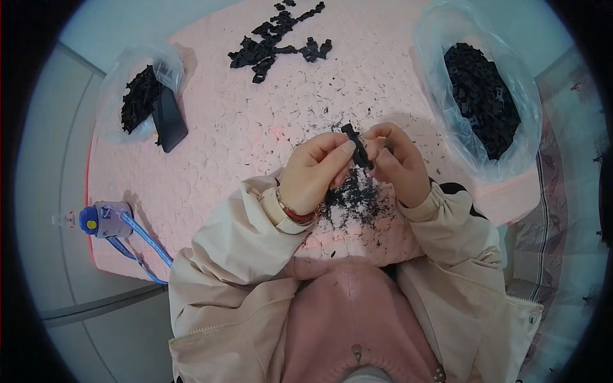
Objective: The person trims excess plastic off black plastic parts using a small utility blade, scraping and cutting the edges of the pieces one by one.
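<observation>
A small black molded part (359, 148), long and narrow, is held up over the pink quilted cover. My left hand (317, 167) pinches it between thumb and fingers from its left side. At its right edge is my right hand (398, 163), with thumb and fingers curled close together against the part. Whether a tiny scrap sits between those right fingertips is too small to make out. Below both hands lies a pile of black shavings (355, 203), with thin bits scattered around it.
Loose black parts (274, 45) lie at the far middle of the pink cover (211, 147). A clear bag of black parts (482, 96) stands right; a smaller bag (140, 96) stands left, a dark phone (169, 121) against it. A strapped bottle (108, 219) is at the left edge.
</observation>
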`<action>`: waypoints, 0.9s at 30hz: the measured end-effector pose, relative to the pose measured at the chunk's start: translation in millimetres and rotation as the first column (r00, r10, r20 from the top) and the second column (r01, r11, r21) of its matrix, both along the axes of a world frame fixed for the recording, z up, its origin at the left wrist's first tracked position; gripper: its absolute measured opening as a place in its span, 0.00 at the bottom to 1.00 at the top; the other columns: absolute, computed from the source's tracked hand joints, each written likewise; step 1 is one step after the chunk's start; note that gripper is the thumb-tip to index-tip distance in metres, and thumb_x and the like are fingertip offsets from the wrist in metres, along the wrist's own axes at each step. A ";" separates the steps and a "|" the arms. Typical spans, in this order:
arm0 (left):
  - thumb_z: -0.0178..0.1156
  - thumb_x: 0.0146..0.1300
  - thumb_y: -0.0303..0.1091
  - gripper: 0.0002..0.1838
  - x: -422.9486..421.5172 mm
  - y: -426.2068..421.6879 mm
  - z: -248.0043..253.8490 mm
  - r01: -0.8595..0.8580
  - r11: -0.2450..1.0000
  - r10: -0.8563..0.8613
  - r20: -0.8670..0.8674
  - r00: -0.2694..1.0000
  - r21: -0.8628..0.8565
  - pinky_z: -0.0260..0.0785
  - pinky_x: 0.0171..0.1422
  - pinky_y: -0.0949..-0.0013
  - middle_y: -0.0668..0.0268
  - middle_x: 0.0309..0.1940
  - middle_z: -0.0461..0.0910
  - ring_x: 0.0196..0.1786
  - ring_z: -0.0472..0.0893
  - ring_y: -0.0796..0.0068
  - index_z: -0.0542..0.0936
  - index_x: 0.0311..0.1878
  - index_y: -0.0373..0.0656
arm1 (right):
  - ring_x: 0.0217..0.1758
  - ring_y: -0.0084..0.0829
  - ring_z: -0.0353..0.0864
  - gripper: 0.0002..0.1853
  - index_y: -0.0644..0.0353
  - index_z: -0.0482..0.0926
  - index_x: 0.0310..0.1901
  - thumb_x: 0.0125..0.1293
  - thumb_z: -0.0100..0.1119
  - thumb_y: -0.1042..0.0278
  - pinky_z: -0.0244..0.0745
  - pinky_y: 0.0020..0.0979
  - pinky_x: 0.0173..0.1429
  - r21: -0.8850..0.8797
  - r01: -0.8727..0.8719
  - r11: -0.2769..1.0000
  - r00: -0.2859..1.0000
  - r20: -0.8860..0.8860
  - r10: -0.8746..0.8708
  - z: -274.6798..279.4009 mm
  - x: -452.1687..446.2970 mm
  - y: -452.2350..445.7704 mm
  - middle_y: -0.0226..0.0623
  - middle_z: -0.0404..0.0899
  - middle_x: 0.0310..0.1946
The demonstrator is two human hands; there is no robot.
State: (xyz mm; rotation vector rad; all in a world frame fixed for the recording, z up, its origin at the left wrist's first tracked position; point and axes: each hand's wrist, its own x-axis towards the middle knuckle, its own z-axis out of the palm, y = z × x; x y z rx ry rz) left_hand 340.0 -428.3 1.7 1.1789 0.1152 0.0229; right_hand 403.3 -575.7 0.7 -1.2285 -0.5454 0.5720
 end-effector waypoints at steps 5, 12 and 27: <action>0.52 0.59 0.32 0.09 -1.7 -0.3 -2.5 0.042 0.997 -0.043 0.004 0.999 0.064 0.53 0.24 0.84 0.76 0.19 0.67 0.21 0.63 0.90 0.73 0.36 0.35 | 0.34 0.15 0.69 0.15 0.66 0.70 0.48 0.61 0.50 0.70 0.65 0.18 0.40 -0.042 -0.023 0.999 1.000 -0.006 0.023 -3.8 4.9 -2.6 0.26 0.72 0.31; 0.53 0.58 0.31 0.07 -3.1 1.2 -1.2 0.094 0.989 -0.099 0.037 0.994 0.117 0.56 0.27 0.84 0.75 0.22 0.69 0.25 0.65 0.90 0.73 0.35 0.35 | 0.40 0.18 0.72 0.13 0.67 0.72 0.45 0.59 0.53 0.72 0.67 0.21 0.46 -0.074 -0.023 0.997 0.999 -0.024 0.022 -8.8 7.0 -4.1 0.33 0.76 0.37; 0.52 0.59 0.32 0.10 -2.7 7.0 -2.7 0.233 0.971 -0.233 -0.009 0.972 0.048 0.61 0.33 0.85 0.73 0.28 0.74 0.28 0.69 0.89 0.73 0.40 0.35 | 0.29 0.11 0.65 0.13 0.63 0.72 0.44 0.56 0.54 0.72 0.60 0.14 0.31 -0.002 -0.052 0.999 0.995 -0.082 0.052 -7.5 8.5 -4.5 0.23 0.71 0.28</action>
